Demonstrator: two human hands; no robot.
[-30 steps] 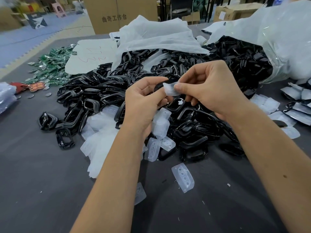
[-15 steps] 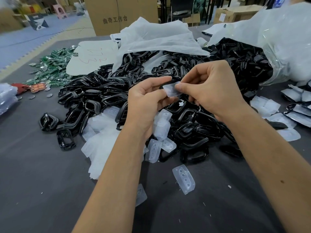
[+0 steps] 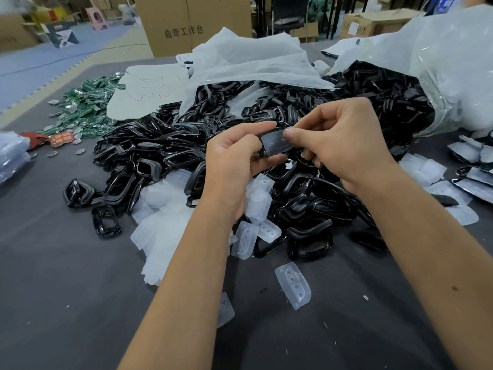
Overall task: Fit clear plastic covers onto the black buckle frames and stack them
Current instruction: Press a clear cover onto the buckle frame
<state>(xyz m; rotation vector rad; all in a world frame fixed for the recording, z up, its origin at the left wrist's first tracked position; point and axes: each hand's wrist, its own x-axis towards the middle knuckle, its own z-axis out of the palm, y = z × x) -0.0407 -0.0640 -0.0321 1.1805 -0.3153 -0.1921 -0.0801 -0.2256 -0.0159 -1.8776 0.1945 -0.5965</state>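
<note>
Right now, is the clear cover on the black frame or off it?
On: the clear cover lies over the black frame, pinched by both hands. Fully seated? Cannot tell.

Bare counter (image 3: pixel 80 303) lies open at near left; the buckle frame heap (image 3: pixel 165 153) and loose clear covers (image 3: pixel 293 285) obstruct the centre.

Light is even and fairly bright, diffuse from overhead — no hard-edged shadows, only soft dark patches under the forearms on the grey desk (image 3: pixel 66 303). The glossy black buckle frames (image 3: pixel 165 153) carry small white highlights, and the clear plastic bag (image 3: pixel 437 84) at upper right shows streaks of glare. The wide-angle lens bends the scene: the forearms swell toward the lower edge. The far background — cardboard box (image 3: pixel 186 25), blue floor (image 3: pixel 40 65) — is soft and slightly smeared, while the centre stays reasonably sharp.
</note>
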